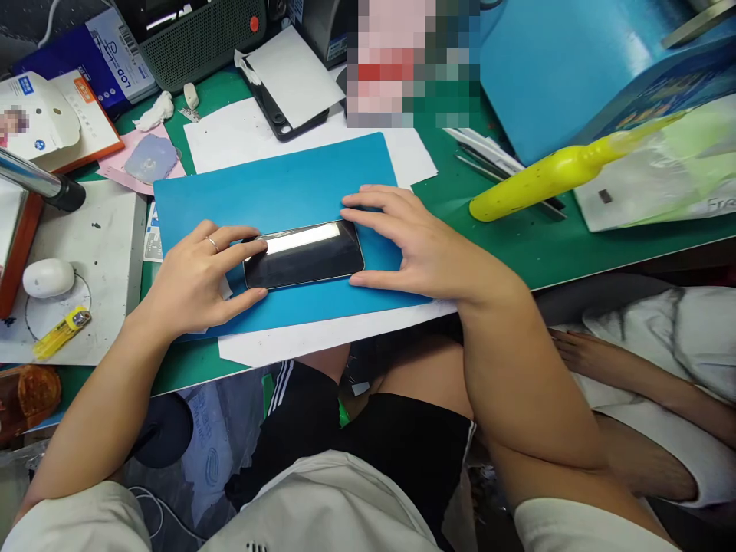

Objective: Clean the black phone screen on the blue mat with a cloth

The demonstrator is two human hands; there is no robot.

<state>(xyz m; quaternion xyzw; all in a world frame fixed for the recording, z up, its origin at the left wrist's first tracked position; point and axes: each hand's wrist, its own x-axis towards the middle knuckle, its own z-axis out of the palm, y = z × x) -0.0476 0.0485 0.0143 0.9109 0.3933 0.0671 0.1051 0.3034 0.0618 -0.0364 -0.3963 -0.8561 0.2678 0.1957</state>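
Observation:
A black smartphone (pixel 307 261) lies screen up on a blue mat (pixel 276 172), a bright reflection along its upper half. My left hand (pixel 201 280) is at its left end, fingertips touching the top left corner and thumb by the lower left edge. Around the right end curves my right hand (pixel 408 241), fingers apart, with fingertips by the upper corner and thumb near the lower one. Neither hand lifts the phone. A ring sits on a left finger. Under the mat, white paper (pixel 264 345) sticks out at the front.
A yellow bottle-like tool (pixel 529 180) lies right of the mat. Behind it stand a blue box (pixel 552 69) and, farther left, a grey speaker-like device (pixel 201 46). At left are a yellow lighter (pixel 62 333) and a white earbud case (pixel 49 277). Another person's arm (pixel 638 376) rests at right.

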